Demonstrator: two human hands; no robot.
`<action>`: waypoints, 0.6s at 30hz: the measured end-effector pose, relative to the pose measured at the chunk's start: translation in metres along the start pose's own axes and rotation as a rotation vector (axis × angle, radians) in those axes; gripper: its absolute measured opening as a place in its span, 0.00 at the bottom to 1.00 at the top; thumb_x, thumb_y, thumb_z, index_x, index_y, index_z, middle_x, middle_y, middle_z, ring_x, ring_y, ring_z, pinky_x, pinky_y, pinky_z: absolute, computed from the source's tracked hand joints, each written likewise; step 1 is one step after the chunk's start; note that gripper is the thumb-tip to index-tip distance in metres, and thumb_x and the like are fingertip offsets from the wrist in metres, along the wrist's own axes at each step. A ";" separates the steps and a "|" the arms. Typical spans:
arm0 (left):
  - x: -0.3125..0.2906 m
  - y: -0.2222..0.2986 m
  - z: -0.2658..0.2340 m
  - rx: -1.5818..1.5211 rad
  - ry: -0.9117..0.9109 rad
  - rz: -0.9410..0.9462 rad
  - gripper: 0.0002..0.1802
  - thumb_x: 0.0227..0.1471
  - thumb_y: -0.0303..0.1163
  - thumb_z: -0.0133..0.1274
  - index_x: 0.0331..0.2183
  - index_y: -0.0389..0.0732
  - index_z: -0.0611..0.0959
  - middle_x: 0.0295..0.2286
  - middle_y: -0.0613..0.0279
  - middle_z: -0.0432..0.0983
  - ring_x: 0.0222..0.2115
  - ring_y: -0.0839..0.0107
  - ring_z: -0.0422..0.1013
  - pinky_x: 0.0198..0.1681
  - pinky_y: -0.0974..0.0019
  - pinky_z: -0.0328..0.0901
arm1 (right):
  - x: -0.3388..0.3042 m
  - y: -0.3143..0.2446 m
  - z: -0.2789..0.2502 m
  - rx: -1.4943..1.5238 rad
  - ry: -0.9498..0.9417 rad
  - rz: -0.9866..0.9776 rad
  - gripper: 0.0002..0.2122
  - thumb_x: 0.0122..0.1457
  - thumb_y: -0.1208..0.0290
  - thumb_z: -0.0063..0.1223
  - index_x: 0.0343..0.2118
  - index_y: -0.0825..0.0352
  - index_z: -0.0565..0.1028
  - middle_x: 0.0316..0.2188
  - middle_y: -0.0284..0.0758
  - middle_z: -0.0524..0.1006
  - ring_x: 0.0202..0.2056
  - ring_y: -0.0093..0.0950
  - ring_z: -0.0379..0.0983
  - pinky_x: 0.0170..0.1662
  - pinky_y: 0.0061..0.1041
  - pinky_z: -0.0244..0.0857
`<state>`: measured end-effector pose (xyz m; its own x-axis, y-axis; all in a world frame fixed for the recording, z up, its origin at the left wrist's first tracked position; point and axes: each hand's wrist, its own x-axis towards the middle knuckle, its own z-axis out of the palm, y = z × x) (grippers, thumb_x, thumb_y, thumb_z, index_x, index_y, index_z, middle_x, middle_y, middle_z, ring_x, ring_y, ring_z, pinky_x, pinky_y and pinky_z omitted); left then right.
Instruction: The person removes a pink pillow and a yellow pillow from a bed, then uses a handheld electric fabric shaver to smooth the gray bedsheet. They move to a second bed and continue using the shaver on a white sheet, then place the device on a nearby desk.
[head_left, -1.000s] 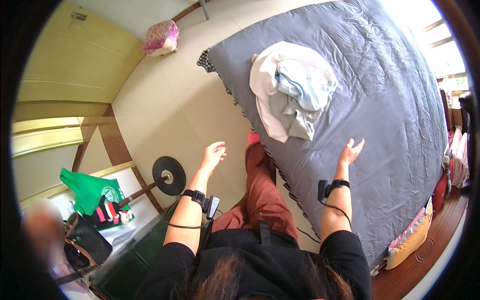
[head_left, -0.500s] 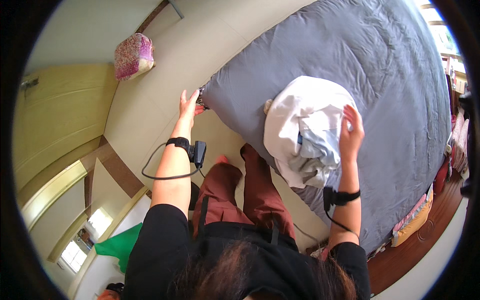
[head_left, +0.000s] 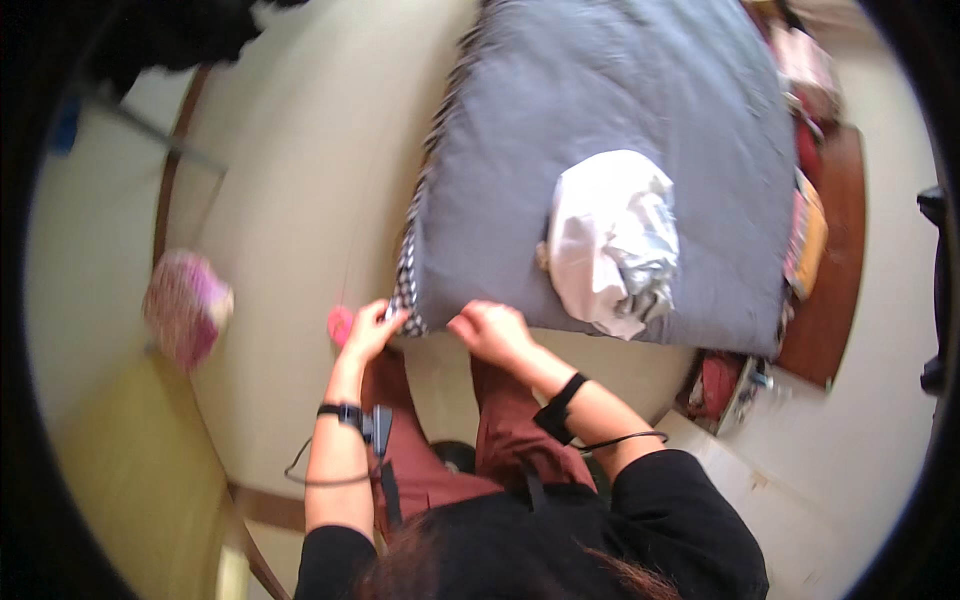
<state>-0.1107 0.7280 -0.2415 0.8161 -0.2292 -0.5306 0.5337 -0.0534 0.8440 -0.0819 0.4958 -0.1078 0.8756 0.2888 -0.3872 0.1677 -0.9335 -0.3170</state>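
Observation:
A grey quilt (head_left: 500,200) covers the bed, with black-and-white checked cloth (head_left: 406,275) showing along its left side. My left hand (head_left: 372,330) is at the near left corner, its fingers closed on the checked cloth there. Just to the right, my right hand (head_left: 492,330) is over the quilt's near edge with its fingers curled; whatever they may hold is hidden. A white cloth bundle (head_left: 590,215) rests on the quilt beyond my right hand, with pale grey-blue cloth (head_left: 645,255) bunched on its right part.
A pink-and-white covered stool (head_left: 188,308) is on the floor to the left, near a yellowish door (head_left: 140,470). Close to my left hand lies a pink item (head_left: 340,325). A brown wooden board (head_left: 835,260) and a yellow-orange cushion (head_left: 810,240) line the bed's right side.
My view has turned, so the bed's near edge now runs across in front of me. My right hand has left the white bundle and come beside my left at the near left corner.

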 end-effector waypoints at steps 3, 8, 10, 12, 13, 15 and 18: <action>-0.008 0.004 -0.019 0.277 -0.123 -0.050 0.15 0.55 0.38 0.60 0.32 0.34 0.82 0.21 0.61 0.77 0.24 0.76 0.69 0.30 0.64 0.66 | 0.021 -0.042 0.057 0.180 -0.318 0.208 0.26 0.62 0.43 0.48 0.32 0.66 0.82 0.23 0.45 0.81 0.28 0.41 0.80 0.36 0.39 0.73; -0.017 -0.006 -0.044 0.449 -0.116 0.122 0.11 0.56 0.36 0.56 0.30 0.37 0.82 0.26 0.45 0.78 0.26 0.57 0.73 0.33 0.58 0.67 | 0.048 -0.081 0.129 0.600 0.052 0.423 0.22 0.62 0.54 0.50 0.21 0.70 0.80 0.16 0.43 0.78 0.21 0.36 0.78 0.31 0.36 0.72; -0.026 -0.020 -0.053 0.473 -0.140 0.132 0.10 0.55 0.35 0.55 0.30 0.37 0.82 0.25 0.45 0.77 0.26 0.53 0.74 0.32 0.57 0.68 | 0.047 -0.093 0.150 0.371 0.131 0.310 0.17 0.58 0.60 0.51 0.21 0.69 0.80 0.20 0.49 0.77 0.26 0.48 0.77 0.35 0.44 0.72; -0.032 -0.037 -0.058 0.498 -0.125 -0.003 0.11 0.55 0.36 0.55 0.28 0.38 0.82 0.23 0.46 0.76 0.27 0.51 0.76 0.31 0.55 0.68 | 0.047 -0.103 0.164 0.360 -0.115 0.409 0.15 0.57 0.61 0.51 0.24 0.68 0.82 0.25 0.51 0.79 0.31 0.50 0.78 0.40 0.47 0.73; -0.032 -0.045 -0.058 0.423 -0.051 0.009 0.11 0.55 0.36 0.54 0.28 0.38 0.82 0.22 0.46 0.77 0.25 0.51 0.76 0.30 0.54 0.67 | 0.048 -0.107 0.168 0.411 -0.076 0.449 0.16 0.57 0.61 0.51 0.24 0.69 0.81 0.25 0.51 0.79 0.32 0.50 0.78 0.40 0.47 0.72; -0.020 -0.052 -0.059 0.448 -0.002 0.080 0.12 0.55 0.36 0.55 0.28 0.37 0.82 0.23 0.46 0.77 0.25 0.51 0.75 0.30 0.55 0.67 | 0.056 -0.108 0.165 0.414 0.127 0.409 0.16 0.57 0.61 0.51 0.24 0.70 0.81 0.26 0.51 0.79 0.32 0.50 0.78 0.41 0.47 0.72; 0.014 -0.036 -0.071 0.430 -0.151 -0.084 0.14 0.55 0.39 0.57 0.32 0.36 0.82 0.26 0.49 0.79 0.29 0.58 0.77 0.34 0.57 0.69 | 0.084 -0.094 0.126 0.556 -0.098 0.324 0.17 0.62 0.61 0.49 0.27 0.72 0.79 0.21 0.45 0.79 0.26 0.42 0.79 0.35 0.40 0.73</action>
<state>-0.1026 0.7959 -0.2848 0.7153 -0.3443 -0.6081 0.4300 -0.4690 0.7714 -0.0814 0.6345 -0.2197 0.7925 0.0533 -0.6075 -0.3808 -0.7349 -0.5612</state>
